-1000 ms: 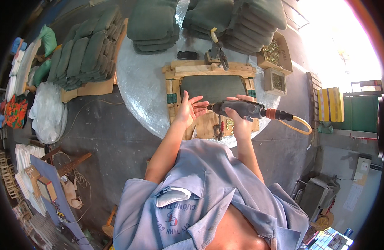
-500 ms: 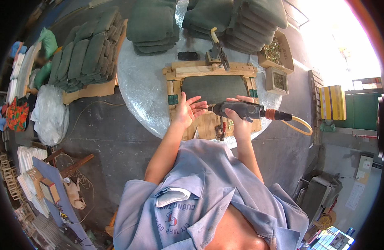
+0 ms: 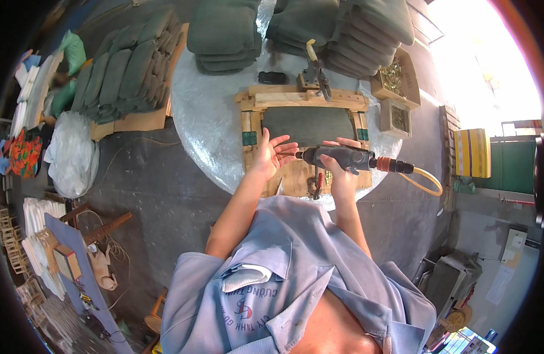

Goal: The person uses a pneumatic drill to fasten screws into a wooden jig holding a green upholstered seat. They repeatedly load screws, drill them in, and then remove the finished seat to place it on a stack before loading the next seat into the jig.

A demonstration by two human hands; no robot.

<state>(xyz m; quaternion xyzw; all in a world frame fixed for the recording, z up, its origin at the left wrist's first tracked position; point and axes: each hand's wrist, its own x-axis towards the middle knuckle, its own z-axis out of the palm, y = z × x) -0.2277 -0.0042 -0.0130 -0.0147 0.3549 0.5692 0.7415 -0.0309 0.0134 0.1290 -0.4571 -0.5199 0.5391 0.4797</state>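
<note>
1. Drill point(image 3: 343, 158) as the clock's centre, twelve pointing away from you: it lies level above the jig point(image 3: 284, 99), nose point(image 3: 307, 156) to nine, hose point(image 3: 428, 177) curling off at three.
2. Your right hand point(image 3: 341, 171) has it, thumb on the near side, fingers round the far side, a firm grasp on the body.
3. Over at nine, your left hand point(image 3: 269, 156) is spread, palm up, fingers loose by the nose; whether they touch the bit, it's too small to tell.
4. That drill looks hard, rigid and fairly heavy, smooth enough to slip in a sweaty palm. Mid-body, where your right hand sits, seems the best hold; the hose probably drags at the tail, and the spinning end is no place for fingers.
5. Out towards eleven, the green pad point(image 3: 310, 123) lies flat in the jig, likely light, soft-faced and easily marked; handle it by its edges.
6. Red-handled clamp point(image 3: 318, 184) at seven, screw bin point(image 3: 396, 118) at two, both apart from your hands.
</note>
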